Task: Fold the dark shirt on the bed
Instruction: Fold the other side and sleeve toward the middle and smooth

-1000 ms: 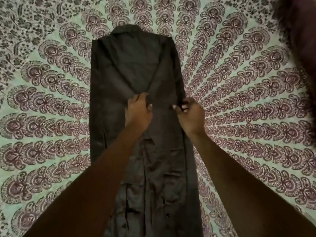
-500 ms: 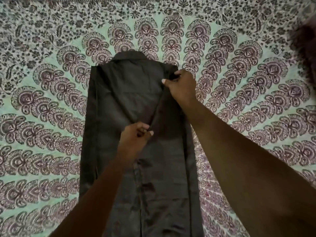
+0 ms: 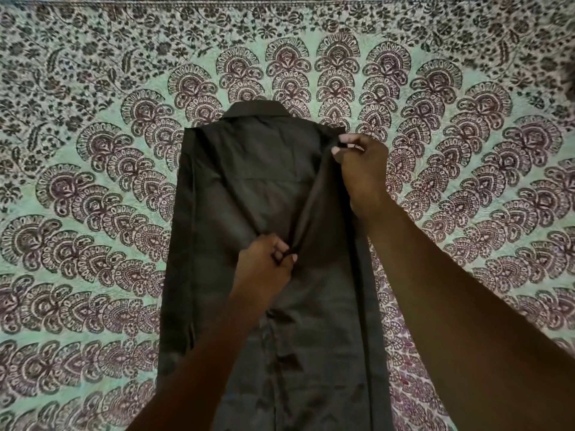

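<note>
The dark shirt (image 3: 249,188) lies flat on the bed (image 3: 93,188) beneath both hands. My left hand (image 3: 264,269) pinches cloth at its middle; my right hand (image 3: 362,164), farther out, pinches the shoulder corner. I'd tension that diagonal fold evenly, then lay it straight.

dark shirt (image 3: 249,197) hem cut off by bottom edge; left forearm (image 3: 202,362) covers its lower left part; elbows out of frame.

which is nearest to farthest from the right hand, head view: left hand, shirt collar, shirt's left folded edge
From the right hand:
1. shirt collar, up and left of it
2. left hand, below, mid-garment
3. shirt's left folded edge, across the shirt
</note>
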Tool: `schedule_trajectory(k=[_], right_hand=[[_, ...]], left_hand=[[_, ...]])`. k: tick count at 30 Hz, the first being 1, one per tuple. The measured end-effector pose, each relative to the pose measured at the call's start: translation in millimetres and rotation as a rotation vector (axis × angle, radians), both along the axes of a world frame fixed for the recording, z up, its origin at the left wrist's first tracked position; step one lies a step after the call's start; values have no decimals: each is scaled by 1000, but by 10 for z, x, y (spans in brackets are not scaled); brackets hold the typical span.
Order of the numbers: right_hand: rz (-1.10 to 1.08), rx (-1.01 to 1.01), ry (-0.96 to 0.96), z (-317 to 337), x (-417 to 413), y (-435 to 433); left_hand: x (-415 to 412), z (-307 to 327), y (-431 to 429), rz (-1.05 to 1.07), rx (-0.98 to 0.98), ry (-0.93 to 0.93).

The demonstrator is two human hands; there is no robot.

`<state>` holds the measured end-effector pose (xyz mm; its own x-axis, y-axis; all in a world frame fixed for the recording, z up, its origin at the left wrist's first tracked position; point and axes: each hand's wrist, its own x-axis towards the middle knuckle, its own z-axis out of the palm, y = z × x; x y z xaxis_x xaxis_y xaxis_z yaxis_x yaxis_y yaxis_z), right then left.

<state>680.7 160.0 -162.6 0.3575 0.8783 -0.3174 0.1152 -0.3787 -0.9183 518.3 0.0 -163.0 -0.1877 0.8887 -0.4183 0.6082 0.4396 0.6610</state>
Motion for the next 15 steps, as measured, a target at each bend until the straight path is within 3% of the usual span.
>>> schedule_trajectory(k=[5,7,11,15], right_hand=[[80,48,-354,-2,31,-96],[124,81,-410,24,43,-115],[155,101,-411,58,91,-164],[172,47,-296,23,177,-150]], left_hand=[[7,33,17,-50,30,61],[13,31,19,-70,34,92],[15,70,9,-48,-30,127],[30,100,41,-20,-60,90]])
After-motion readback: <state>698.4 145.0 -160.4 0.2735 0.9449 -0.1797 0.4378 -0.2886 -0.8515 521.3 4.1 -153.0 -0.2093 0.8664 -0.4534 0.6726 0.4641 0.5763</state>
